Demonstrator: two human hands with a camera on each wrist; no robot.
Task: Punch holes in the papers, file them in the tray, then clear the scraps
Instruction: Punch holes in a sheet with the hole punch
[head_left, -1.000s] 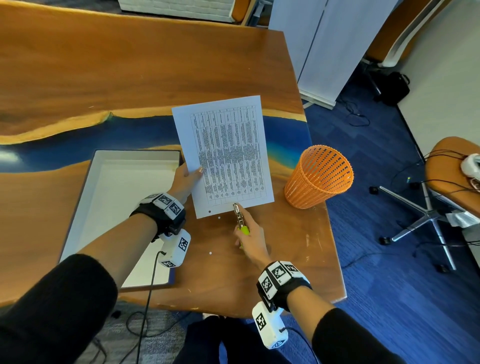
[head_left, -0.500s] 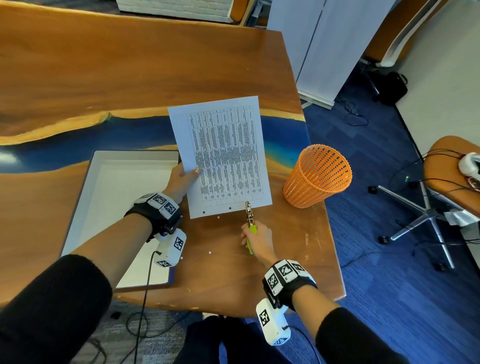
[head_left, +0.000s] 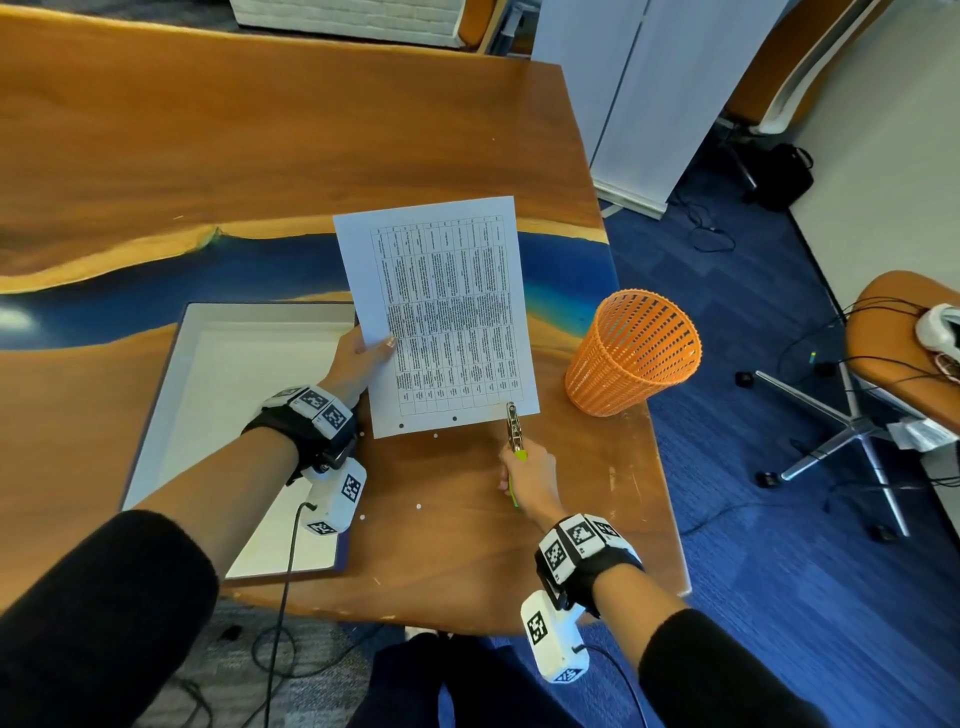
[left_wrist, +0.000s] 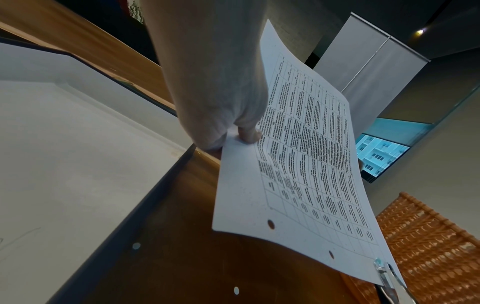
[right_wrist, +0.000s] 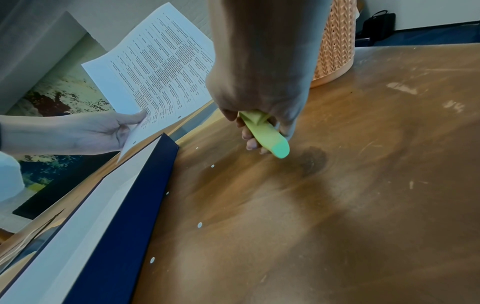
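Observation:
A printed sheet of paper (head_left: 447, 312) is held above the wooden table (head_left: 260, 156), pinched at its left edge by my left hand (head_left: 363, 358). Two punched holes show along its near edge (left_wrist: 271, 224). My right hand (head_left: 524, 473) grips a hole punch (head_left: 514, 426) with green handles (right_wrist: 267, 133); its metal head sits over the sheet's near right corner (left_wrist: 384, 273). A shallow white tray (head_left: 171, 395) with a dark rim lies left of the sheet. Small round paper scraps (head_left: 418, 505) dot the table near the tray (right_wrist: 199, 225).
An orange mesh basket (head_left: 634, 353) stands on the table at the right, close to the edge. Beyond that edge are blue carpet, a chair base (head_left: 841, 431) and cables. The table's near edge runs just in front of my wrists.
The punch has moved right along the sheet's near edge, from the middle to the right corner. A second hole now shows in the sheet. My left hand lifted the sheet slightly.

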